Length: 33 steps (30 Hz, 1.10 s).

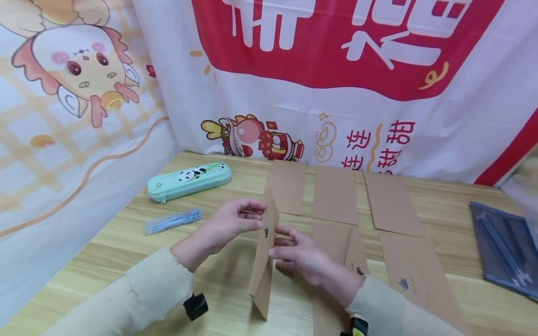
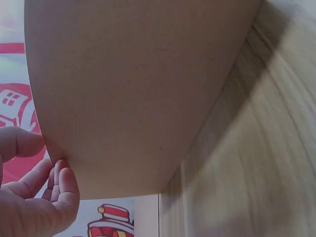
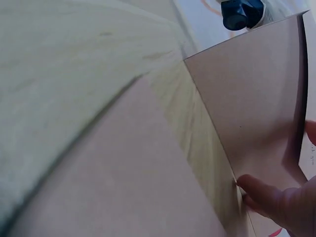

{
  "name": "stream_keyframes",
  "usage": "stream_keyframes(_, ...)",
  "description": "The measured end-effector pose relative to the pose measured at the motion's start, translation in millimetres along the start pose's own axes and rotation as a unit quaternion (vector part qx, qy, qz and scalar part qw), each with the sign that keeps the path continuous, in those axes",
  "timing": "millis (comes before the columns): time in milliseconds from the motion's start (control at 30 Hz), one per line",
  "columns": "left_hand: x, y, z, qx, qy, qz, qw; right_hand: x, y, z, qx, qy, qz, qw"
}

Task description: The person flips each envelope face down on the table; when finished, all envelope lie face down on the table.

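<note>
A folded brown kraft-paper card stands on edge, its panels partly spread and a small dark print on one. My left hand pinches its far upper edge; in the left wrist view the thumb and fingers of that hand meet at the card's border, beside a wide plain panel. From the other side my right hand holds the card between thumb and fingers, lower down. In the right wrist view, fingertips of the right hand lie along the bottom edge of a panel.
Several similar brown cards lie flat to the right, among them a back one and a printed front one. A mint panda pencil case and a clear packet of blue pens lie left. A dark mesh pouch lies far right.
</note>
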<state>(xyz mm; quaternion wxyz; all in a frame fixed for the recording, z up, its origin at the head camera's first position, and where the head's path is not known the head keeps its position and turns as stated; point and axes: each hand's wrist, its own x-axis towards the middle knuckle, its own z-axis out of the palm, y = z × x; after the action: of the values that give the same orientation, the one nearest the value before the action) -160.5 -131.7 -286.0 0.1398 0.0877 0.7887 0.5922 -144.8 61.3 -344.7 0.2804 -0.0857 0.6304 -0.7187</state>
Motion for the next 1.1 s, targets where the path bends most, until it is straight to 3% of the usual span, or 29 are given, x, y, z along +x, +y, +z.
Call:
stream_keyframes(167,5.3,3.0,8.0,-0.001,-0.013,-0.007,0.9999,-6.3,-2.9,-0.6,-0.033,0.010,0.001,0.9994)
stream_keyframes(400,6.5,3.3,10.9,-0.002,-0.021,-0.001,0.9998,-28.6,-27.3,0.9,-0.164,0.029,-0.047,0.9850)
stream_keyframes(567,7.2,1.8,9.1,-0.016,-0.034,-0.005,0.9993,-37.0,-38.3,14.4,-0.173,0.018,-0.042,0.9838)
stream_keyframes(833,6.0,-4.1,6.7,-0.051,-0.074,-0.015,0.9959,-28.3,-30.3,33.6,-0.185,0.029,-0.022,0.9820)
stream_keyframes(1100,6.8,-18.3,6.4,-0.093,-0.086,0.024,0.9917,-24.0,-26.0,37.7,-0.197,0.047,-0.034,0.9788)
